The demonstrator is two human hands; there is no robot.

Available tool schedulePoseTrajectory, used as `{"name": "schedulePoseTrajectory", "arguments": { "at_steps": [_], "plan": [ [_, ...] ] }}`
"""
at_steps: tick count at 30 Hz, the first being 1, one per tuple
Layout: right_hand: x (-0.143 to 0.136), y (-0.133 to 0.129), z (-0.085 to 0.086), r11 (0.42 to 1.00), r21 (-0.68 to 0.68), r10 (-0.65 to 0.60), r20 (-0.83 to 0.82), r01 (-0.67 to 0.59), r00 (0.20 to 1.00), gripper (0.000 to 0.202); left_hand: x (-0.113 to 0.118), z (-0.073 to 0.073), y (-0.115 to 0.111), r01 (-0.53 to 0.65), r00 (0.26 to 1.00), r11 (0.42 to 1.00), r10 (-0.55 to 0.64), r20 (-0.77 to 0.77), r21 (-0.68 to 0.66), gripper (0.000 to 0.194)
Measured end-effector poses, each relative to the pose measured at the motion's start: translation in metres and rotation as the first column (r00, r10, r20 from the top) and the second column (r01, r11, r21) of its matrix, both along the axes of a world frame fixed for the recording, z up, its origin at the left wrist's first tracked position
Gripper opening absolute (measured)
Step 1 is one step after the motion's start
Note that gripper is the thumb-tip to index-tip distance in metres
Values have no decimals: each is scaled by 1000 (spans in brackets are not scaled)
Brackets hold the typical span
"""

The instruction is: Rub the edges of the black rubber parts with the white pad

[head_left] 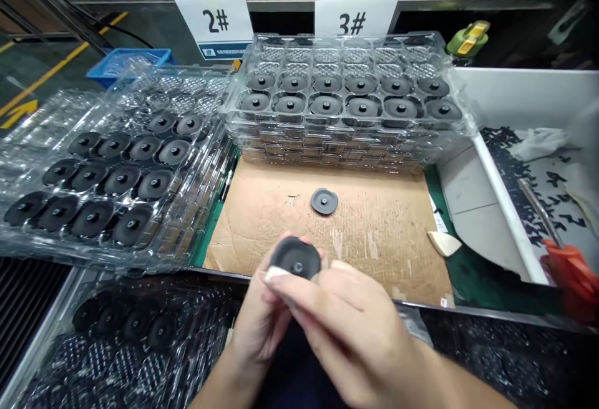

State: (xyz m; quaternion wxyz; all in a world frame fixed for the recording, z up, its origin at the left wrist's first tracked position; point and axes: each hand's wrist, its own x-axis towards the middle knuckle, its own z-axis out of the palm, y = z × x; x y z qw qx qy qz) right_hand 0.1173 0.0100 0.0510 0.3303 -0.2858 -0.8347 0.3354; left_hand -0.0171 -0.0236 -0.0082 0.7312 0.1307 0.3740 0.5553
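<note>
Black disc (296, 254) | left hand (257, 318) cradles it, likely steadying | right hand (365, 325) pinches pale piece (275, 273) at rim | second disc (324, 201) handy on cardboard (388, 209)

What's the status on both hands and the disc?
Left hand and right hand on held black disc. Second disc on cardboard. Nothing between.

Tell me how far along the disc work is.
Seated discs in the left tray and back tray look done. The left hand holds one disc, the right hand at its edge. Probably remaining: the loose disc on the cardboard and the back tray's unfilled pockets.
</note>
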Motion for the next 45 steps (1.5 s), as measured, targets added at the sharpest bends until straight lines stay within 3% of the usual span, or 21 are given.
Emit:
{"name": "schedulePoseTrajectory", "arguments": {
  "at_steps": [2, 6, 8, 11, 13, 15, 18, 20, 23, 26, 28, 30, 33, 35, 38, 40, 43, 45],
  "plan": [
    [-4, 4, -3, 998, -63, 35, 70, -30, 997, 30, 1, -1, 0, -58, 998, 998, 57, 26, 25, 48],
    [-9, 10, -9, 983, 84, -170, 40, 166, 985, 31, 4, -1, -2, -50, 996, 998, 48, 73, 24, 30],
    [-4, 7, -7, 991, 96, -92, 16, 90, 996, 32, 3, 1, -1, -35, 996, 999, 31, 80, 41, 33],
    [16, 1, -5, 998, -32, 52, 81, -50, 995, 32, -3, 0, 1, -9, 994, 995, -1, 107, 96, 49],
    [32, 0, -10, 990, -138, -15, 113, 31, 993, 32, -5, -2, 3, -7, 992, 993, -8, 125, 118, 53],
    [44, 3, -23, 952, -226, -190, 92, 206, 978, 29, -5, -5, 4, -20, 989, 992, 1, 150, 126, 49],
    [50, 9, -59, 843, -273, -463, 71, 464, 883, 27, -1, -5, 4, -30, 974, 990, -2, 226, 137, 46],
    [48, 13, -87, 828, -248, -488, 120, 502, 864, 27, 1, -3, 2, -25, 964, 992, -10, 264, 126, 50],
    [41, 16, -124, 862, -195, -431, 201, 468, 879, 25, 1, 0, 0, -43, 959, 995, 16, 284, 87, 53],
    [37, 17, -142, 849, -146, -476, 210, 509, 854, 28, 1, 0, 0, -39, 949, 997, 17, 314, 63, 52],
    [36, 19, -138, 828, -133, -516, 195, 544, 834, 38, 2, 0, 1, -17, 939, 997, -10, 345, 73, 52],
    [38, 21, -123, 812, -167, -538, 159, 559, 828, 54, 3, 1, 4, 8, 929, 997, -37, 369, 80, 53],
    [45, 19, -84, 813, -255, -538, 17, 524, 843, 75, 5, 2, 7, 43, 924, 997, -65, 377, 66, 53],
    [51, 13, -56, 879, -185, -464, -124, 439, 877, 67, 6, 0, 8, 55, 937, 996, -78, 341, 77, 51],
    [57, 1, -31, 962, 6, -264, -220, 271, 939, 49, 6, -8, 7, 2, 991, 987, -24, 132, 163, 50],
    [57, -3, -29, 965, -55, -263, -208, 258, 942, 44, 5, -13, 6, -17, 986, 956, 65, -155, 293, 57],
    [52, -3, -38, 921, -210, -364, -157, 329, 918, 35, 1, -17, 7, 139, 798, 861, 196, -570, 489, 87],
    [48, -2, -44, 917, -237, -359, -134, 322, 924, 31, 0, -16, 10, 276, 653, 800, 250, -715, 532, 104]
  ]
}}
